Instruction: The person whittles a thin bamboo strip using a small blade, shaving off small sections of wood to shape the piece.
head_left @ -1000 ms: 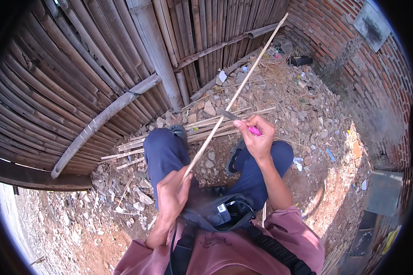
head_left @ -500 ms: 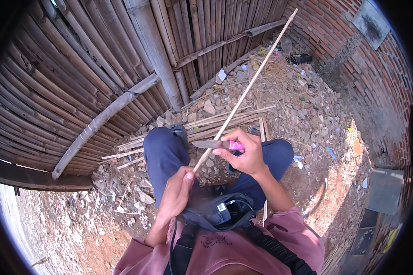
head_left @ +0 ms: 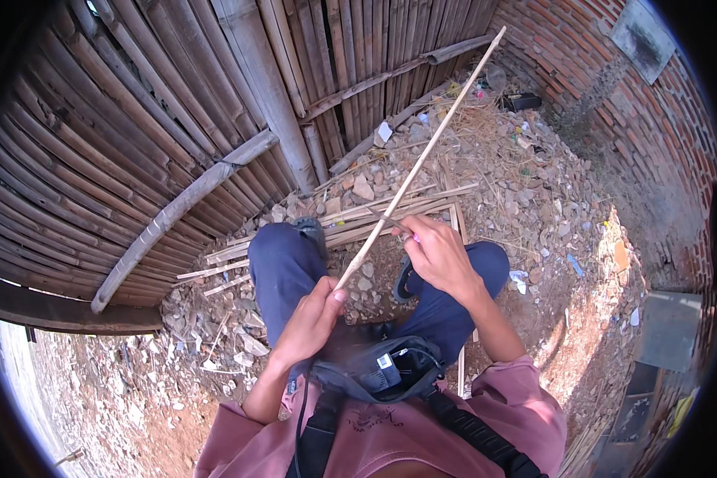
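A long, pale bamboo strip (head_left: 427,153) slants from my lap up to the far right. My left hand (head_left: 309,323) is closed around its near end. In my right hand (head_left: 440,253) is a knife (head_left: 389,220) with a pink handle, its blade lying across the strip a little beyond the left hand. The blade appears thin and edge-on, and most of the handle is hidden by my fingers. Both hands are held above my bent knees.
Several similar bamboo strips (head_left: 346,231) lie on the rubble ground (head_left: 526,199) beyond my feet. A bamboo wall (head_left: 135,119) rises at the left, a brick wall (head_left: 661,119) at the right. An open black bag (head_left: 378,374) rests against my waist.
The knife has slid outward along the strip, and its blade has turned from flat to nearly edge-on. The strip's far tip has dipped slightly toward me.
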Demonstrator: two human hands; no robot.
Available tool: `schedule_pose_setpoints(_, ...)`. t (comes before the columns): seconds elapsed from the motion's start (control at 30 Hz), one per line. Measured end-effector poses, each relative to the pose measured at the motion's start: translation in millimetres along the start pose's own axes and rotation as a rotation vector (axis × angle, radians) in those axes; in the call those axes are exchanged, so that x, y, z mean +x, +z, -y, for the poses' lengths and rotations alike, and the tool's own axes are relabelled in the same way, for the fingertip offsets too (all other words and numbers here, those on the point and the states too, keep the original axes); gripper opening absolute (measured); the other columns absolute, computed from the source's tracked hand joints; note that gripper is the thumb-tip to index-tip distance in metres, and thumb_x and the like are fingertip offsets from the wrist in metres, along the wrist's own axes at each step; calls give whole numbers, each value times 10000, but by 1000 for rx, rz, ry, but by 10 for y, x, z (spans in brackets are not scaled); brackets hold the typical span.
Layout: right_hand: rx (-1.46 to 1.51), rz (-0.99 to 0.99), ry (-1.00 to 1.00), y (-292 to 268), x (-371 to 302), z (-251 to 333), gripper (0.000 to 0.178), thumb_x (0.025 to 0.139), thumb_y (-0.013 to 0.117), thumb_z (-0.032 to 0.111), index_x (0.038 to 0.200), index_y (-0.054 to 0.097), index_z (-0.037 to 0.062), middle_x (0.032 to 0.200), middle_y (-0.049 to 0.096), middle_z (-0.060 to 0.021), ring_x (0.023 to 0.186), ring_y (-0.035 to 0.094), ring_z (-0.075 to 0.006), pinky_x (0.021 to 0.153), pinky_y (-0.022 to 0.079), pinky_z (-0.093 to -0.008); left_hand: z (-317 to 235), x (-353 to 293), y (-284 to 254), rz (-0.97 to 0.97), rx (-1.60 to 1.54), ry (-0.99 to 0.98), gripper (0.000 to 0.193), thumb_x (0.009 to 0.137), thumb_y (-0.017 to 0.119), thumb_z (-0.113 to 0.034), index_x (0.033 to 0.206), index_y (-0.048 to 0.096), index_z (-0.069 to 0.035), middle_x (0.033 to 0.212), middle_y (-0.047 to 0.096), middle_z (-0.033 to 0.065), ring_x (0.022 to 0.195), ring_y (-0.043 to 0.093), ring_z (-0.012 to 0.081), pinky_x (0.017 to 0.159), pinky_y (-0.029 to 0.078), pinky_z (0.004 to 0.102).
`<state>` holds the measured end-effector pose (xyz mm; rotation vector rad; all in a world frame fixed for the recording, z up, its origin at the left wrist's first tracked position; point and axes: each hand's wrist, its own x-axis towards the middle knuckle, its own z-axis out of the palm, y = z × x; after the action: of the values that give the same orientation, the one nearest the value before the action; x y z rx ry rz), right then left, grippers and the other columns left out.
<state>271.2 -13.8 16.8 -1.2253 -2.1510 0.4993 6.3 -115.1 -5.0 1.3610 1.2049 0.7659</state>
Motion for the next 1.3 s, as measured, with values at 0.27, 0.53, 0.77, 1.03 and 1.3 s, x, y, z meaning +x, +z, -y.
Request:
schedule_pose_setpoints(0.27,416,-304,254,25,35,-37,121,1009,648,134,1004,660,14,657,577,-22,583,510,-69,553,388,-292,-108,21,-69,-41,-9,-50,306,1162,442,-341,1082,530,-60,796,525,-13,636,448,57,529,377,236)
schedule_pose_setpoints(0.53,191,-116,30,91,31,130,268,827,665,42,1088,724,39,707,647,-138,602,639,-305,617,519,-404,-283,-6,13,-172,136,22,262,1149,442,-258,1136,525,-10,798,633,127,744,634,279,720,486,401)
schedule_pose_setpoints(0.77,38,-121,-117,259,72,144,54,858,669,64,882,669,16,752,663,-149,704,703,-379,635,549,-481,-360,-8,139,-137,77,35,314,1172,387,-307,1087,510,-31,752,536,38,652,489,142,604,420,339)
schedule_pose_setpoints(1.03,-196,-125,-154,285,103,270,50,826,673,81,802,654,41,679,674,-127,581,679,-372,539,532,-481,-445,44,234,-283,347,108,208,1131,464,-220,1122,497,-15,750,652,226,741,662,487,658,482,556)
schedule_pose_setpoints(1.3,-283,-207,-38,309,261,293,56,788,657,81,785,673,27,628,673,-175,570,690,-389,525,537,-499,-390,68,304,-366,453,113,211,1136,455,-204,1113,493,3,718,589,246,695,613,504,622,432,568)
